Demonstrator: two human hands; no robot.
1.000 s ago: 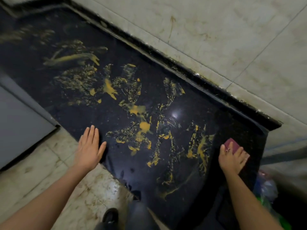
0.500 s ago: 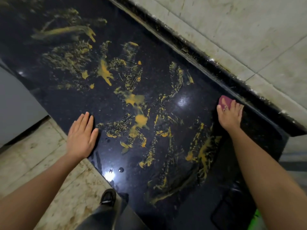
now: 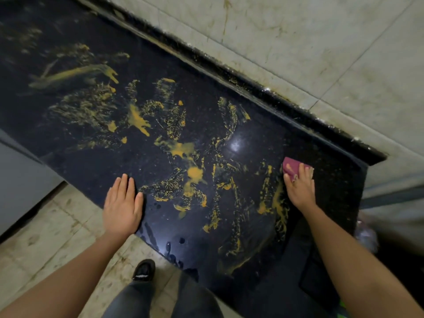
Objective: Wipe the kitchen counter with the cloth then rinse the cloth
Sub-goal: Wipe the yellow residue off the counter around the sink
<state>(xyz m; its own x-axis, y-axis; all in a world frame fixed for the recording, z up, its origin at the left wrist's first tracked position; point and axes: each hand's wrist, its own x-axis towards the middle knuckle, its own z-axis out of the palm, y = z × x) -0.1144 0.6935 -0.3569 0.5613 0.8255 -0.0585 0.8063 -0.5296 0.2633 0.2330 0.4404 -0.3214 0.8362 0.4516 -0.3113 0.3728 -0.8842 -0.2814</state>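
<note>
In the head view, the wiping step was in hand and looked barely begun. The dark kitchen counter (image 3: 325, 154) carried yellow smears (image 3: 181, 149) across most of its width, thick in the middle and thinner toward the far left.

The right hand (image 3: 299, 189) pressed the maroon cloth (image 3: 291, 167) onto the counter near its right end, just beside the nearest smear, with its fingers laid fairly flat over the cloth rather than bunched round it. The left hand (image 3: 122, 205) rested palm down at the front edge, fingers straight and close together, holding nothing.

The next move probably called for firm, overlapping strokes leftward through the mess, gathering the residue, not spreading it. No sink or tap was in view, so rinsing seemed a good way off.
</note>
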